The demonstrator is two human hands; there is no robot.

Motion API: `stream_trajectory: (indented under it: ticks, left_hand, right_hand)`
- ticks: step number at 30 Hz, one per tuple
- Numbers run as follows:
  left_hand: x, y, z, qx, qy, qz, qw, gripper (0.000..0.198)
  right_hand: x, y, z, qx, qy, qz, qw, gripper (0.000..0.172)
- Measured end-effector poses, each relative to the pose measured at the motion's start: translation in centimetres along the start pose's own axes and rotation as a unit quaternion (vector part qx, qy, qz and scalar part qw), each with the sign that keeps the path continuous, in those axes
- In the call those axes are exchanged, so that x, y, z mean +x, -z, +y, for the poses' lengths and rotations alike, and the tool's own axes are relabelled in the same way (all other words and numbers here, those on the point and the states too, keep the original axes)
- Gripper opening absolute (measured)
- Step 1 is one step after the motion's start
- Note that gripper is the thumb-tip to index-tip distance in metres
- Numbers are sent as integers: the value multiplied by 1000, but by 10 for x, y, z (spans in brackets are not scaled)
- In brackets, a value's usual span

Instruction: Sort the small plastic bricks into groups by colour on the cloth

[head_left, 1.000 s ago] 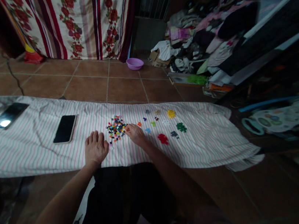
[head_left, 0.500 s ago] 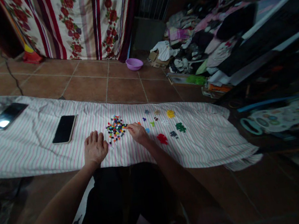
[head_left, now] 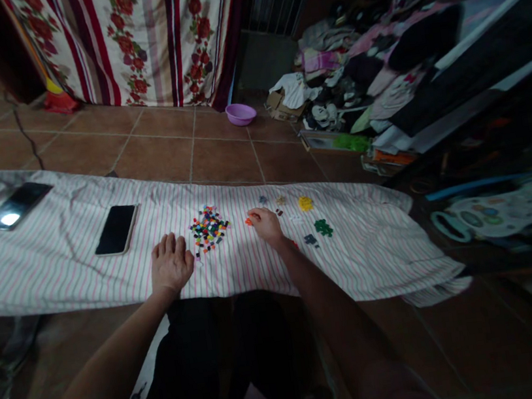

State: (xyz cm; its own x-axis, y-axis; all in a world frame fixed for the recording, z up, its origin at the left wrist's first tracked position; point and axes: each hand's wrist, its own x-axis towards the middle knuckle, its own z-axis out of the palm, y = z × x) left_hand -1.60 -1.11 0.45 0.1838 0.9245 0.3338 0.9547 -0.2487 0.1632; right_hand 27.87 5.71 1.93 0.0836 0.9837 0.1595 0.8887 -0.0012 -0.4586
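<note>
Progress, as I judge it remotely, is partial: a bright-yellow cluster (head_left: 305, 203), dark-green cluster (head_left: 323, 228) and grey cluster (head_left: 311, 240) of small plastic-looking pieces lie separated at right, while a multicoloured heap of tiny blocks (head_left: 208, 229) at centre remains mixed. I find the right hand (head_left: 266, 226) with fingertips drawn together at the bright-orange cluster (head_left: 248, 222), any gripped piece indiscernible; the left hand (head_left: 172, 263) lies flat and empty, near-left of the heap, on white striped cloth (head_left: 359, 265).
</note>
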Motion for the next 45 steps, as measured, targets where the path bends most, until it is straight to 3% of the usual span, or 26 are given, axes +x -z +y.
stream_trajectory:
  ticks: [9, 23, 45]
  left_hand:
    - [0, -3, -1, 9, -4, 0, 1000, 41]
    - [0, -4, -1, 30, -6, 0, 1000, 43]
    - [0, -1, 0, 18, 0, -7, 1000, 43]
  right_hand:
    - [5, 5, -2, -64, -24, -21, 997, 28]
    - [6, -5, -12, -115, 23, -64, 991, 29]
    - [-1, 6, -19, -153, 40, -124, 980, 30]
